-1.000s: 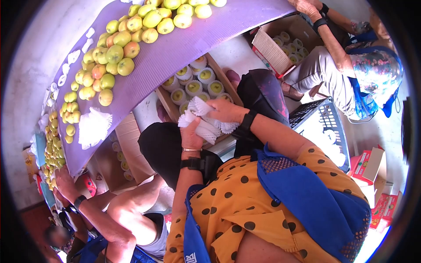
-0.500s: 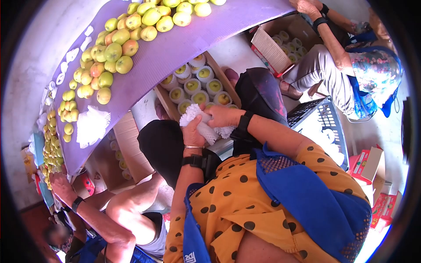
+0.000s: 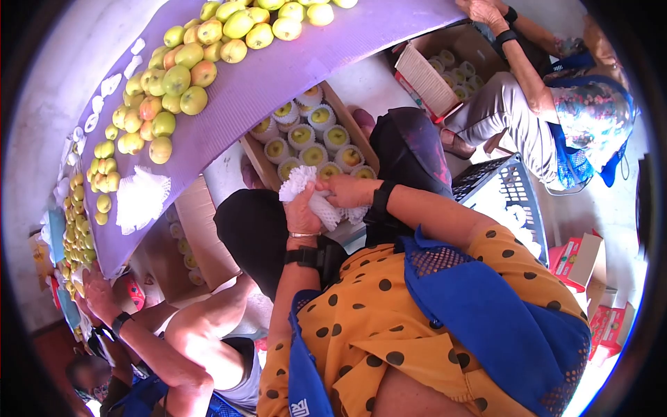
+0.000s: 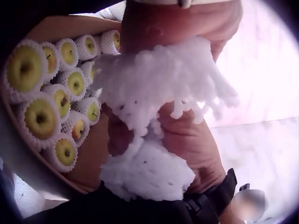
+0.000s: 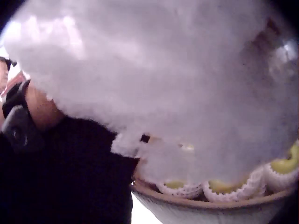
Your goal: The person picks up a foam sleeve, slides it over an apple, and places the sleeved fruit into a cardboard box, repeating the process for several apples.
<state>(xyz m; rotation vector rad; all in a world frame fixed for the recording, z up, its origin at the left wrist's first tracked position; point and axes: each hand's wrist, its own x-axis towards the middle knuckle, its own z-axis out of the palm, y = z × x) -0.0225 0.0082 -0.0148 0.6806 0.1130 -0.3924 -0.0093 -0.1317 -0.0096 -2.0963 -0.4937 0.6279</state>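
Both hands meet over the near end of a cardboard box (image 3: 258,161) of apples in white foam nets (image 3: 301,137). The left hand (image 3: 303,213) grips a bunched white foam net (image 3: 297,182), its frilled end sticking up past the fingers. Against it, the right hand (image 3: 351,190) pinches white foam netting (image 3: 326,210) that hangs below the fingers. In the left wrist view the foam netting (image 4: 159,77) spans both hands and hides most fingertips. White foam (image 5: 154,70) fills most of the right wrist view and covers the right hand. Whether an apple is inside cannot be told.
Loose apples (image 3: 177,80) lie on a purple-covered table (image 3: 278,73), with flat foam nets (image 3: 142,199) at its edge. A black crate (image 3: 514,184) stands at the right. People sit on both sides beside other boxes (image 3: 201,236).
The hands have shifted slightly left and drawn closer together, still holding the foam. The view has moved a little, and more of the apples in the box shows.
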